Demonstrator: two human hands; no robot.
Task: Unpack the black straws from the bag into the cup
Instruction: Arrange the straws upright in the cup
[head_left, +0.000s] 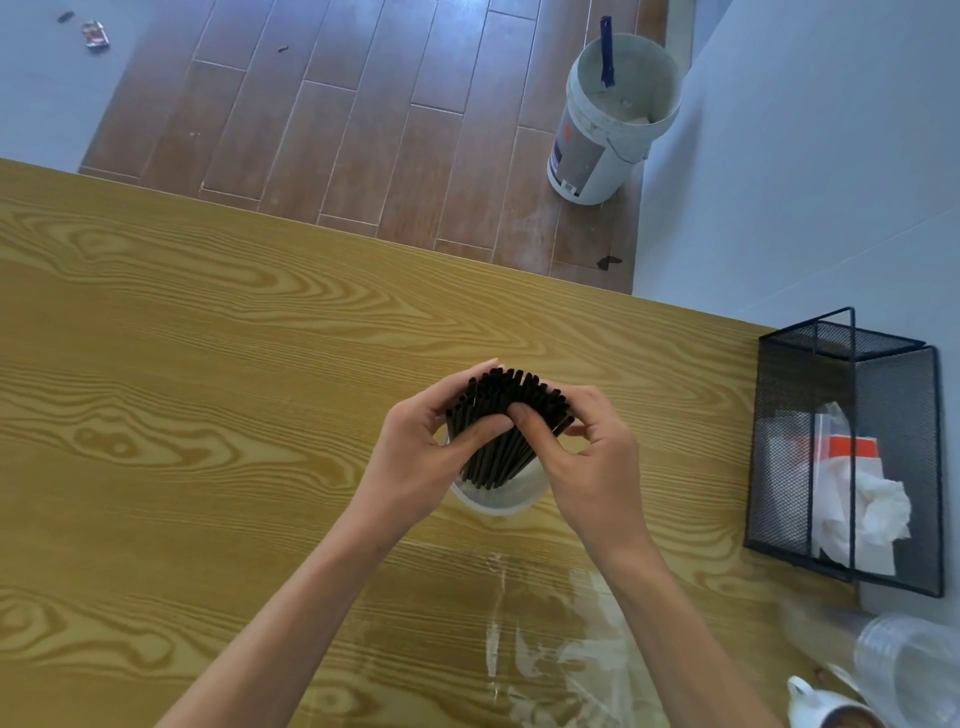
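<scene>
Black plastic is the thing at the centre: a thick bundle of black straws (506, 421) stands with its lower ends already inside a clear cup (496, 496) on the wood-grain tabletop (208, 364). The tops of the straws fan out a little above the rim.

The left hand (415, 457) curls round the bundle from the left side, the thumb lying across the front of it. The right hand (592, 457) holds the straws from the right, its thumb pressed on the front beside the other thumb. So both hands are closed round the straws, not spread. I think they hold it this way to keep the many loose straws together, because without a grip they would probably spread and lean over the rim, and a light cup could tip.

The empty transparent bag (561, 654) lies flat on the tabletop nearer to the person, apart from the cup. From this I judge the unpacking is nearly finished; what remains is to let the straws settle to the bottom and release them gently.

At the right edge stands a black mesh basket (883, 364) with white paper inside. In the lower right corner lie some clear plastic cups (914, 665) and a white mug (815, 706), only partly visible. On the floor beyond the tabletop is a white bucket (602, 140).
</scene>
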